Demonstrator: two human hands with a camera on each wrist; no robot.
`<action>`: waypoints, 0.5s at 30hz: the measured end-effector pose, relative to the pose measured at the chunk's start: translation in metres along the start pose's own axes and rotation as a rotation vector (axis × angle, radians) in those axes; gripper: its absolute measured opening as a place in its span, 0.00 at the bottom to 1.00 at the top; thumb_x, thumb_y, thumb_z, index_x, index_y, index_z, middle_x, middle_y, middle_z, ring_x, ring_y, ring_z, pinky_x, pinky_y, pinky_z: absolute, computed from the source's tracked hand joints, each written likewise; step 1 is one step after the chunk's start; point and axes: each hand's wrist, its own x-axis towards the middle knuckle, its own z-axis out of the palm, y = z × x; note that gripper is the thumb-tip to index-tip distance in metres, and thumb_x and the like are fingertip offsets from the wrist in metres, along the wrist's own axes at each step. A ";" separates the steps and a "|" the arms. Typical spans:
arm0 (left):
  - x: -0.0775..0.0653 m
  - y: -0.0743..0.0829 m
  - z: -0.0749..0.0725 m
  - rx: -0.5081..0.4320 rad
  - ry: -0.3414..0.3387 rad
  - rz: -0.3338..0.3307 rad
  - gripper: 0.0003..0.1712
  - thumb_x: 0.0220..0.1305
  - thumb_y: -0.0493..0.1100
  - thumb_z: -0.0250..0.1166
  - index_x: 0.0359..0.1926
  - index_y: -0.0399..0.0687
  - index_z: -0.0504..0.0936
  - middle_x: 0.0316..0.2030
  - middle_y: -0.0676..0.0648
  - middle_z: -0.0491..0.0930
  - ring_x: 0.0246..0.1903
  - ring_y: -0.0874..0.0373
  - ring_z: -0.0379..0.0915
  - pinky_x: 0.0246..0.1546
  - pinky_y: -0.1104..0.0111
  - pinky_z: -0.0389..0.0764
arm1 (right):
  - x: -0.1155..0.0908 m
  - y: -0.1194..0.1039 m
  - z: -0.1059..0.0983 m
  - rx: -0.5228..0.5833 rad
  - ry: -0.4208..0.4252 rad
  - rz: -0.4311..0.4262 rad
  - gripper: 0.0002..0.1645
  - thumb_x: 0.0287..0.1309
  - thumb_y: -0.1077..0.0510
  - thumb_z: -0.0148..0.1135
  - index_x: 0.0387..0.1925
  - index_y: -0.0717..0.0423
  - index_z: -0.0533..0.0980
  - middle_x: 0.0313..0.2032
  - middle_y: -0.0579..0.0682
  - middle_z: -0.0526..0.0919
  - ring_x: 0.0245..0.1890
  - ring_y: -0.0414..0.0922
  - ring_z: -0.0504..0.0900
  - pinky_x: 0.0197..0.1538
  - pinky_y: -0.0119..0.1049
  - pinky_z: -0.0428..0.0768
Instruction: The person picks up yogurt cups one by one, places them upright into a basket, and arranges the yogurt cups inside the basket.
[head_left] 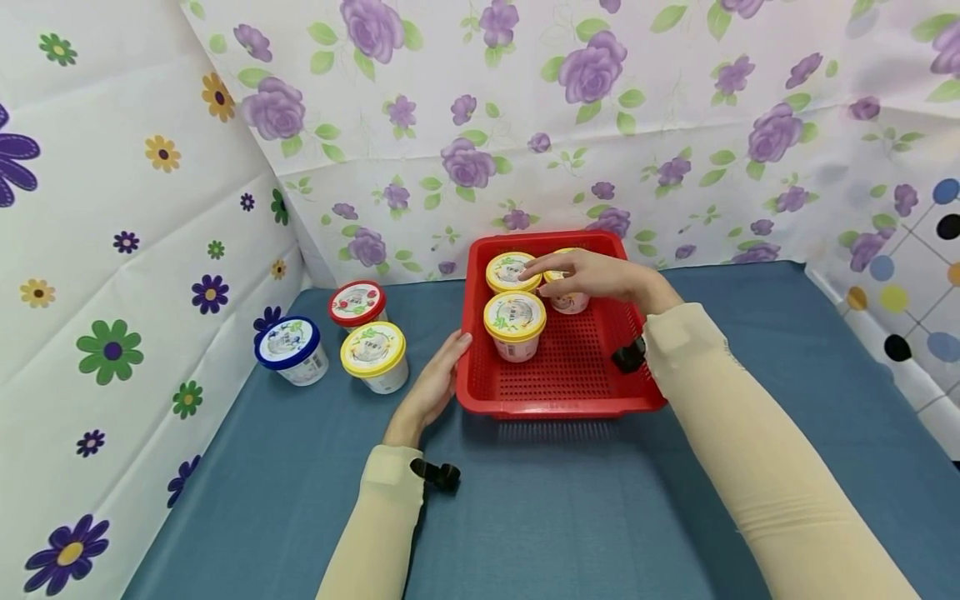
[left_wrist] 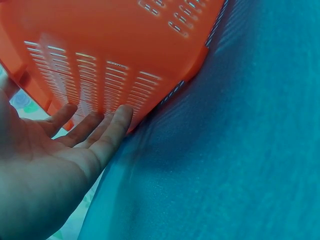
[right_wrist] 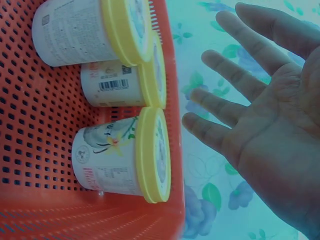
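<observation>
A red perforated plastic basket [head_left: 555, 408] holds three white tubs with yellow lids: a front one [head_left: 516, 325], a back left one [head_left: 513, 272] and a back right one [head_left: 568, 302]. My right hand [head_left: 600, 277] hovers over the back right tub, partly covering its lid. In the right wrist view that hand [right_wrist: 265, 115] has its fingers spread and holds nothing. Against the basket's left side rests my left hand [head_left: 431, 383], thumb at the rim. The left wrist view shows its fingers [left_wrist: 117, 130] extended along the slotted outer wall.
Left of the basket stand a blue-lidded tub [head_left: 292, 350], a red-lidded tub [head_left: 358, 303] and another yellow-lidded tub [head_left: 375, 358]. Blue cloth [head_left: 555, 517] covers the table. Flower-patterned sheets [head_left: 450, 125] hang at the back and left.
</observation>
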 end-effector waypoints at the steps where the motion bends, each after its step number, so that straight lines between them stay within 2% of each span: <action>1: 0.000 0.000 0.000 0.000 0.002 -0.001 0.33 0.83 0.59 0.46 0.79 0.50 0.57 0.70 0.35 0.68 0.66 0.39 0.68 0.58 0.62 0.78 | -0.001 0.000 -0.001 0.000 0.004 0.006 0.27 0.71 0.54 0.64 0.69 0.52 0.76 0.73 0.50 0.70 0.75 0.53 0.62 0.70 0.59 0.69; 8: -0.001 0.001 0.001 -0.001 0.010 -0.008 0.34 0.83 0.59 0.47 0.79 0.51 0.56 0.70 0.36 0.68 0.66 0.40 0.68 0.57 0.64 0.78 | -0.010 0.003 -0.007 0.011 0.028 0.025 0.28 0.72 0.52 0.65 0.70 0.49 0.76 0.73 0.49 0.70 0.75 0.51 0.62 0.70 0.60 0.68; 15: -0.001 0.001 0.000 -0.002 0.006 -0.007 0.34 0.83 0.59 0.47 0.79 0.50 0.56 0.70 0.35 0.69 0.65 0.41 0.69 0.55 0.67 0.79 | -0.023 0.008 -0.019 0.009 0.062 0.058 0.28 0.75 0.51 0.61 0.73 0.45 0.73 0.74 0.50 0.67 0.75 0.55 0.61 0.71 0.64 0.64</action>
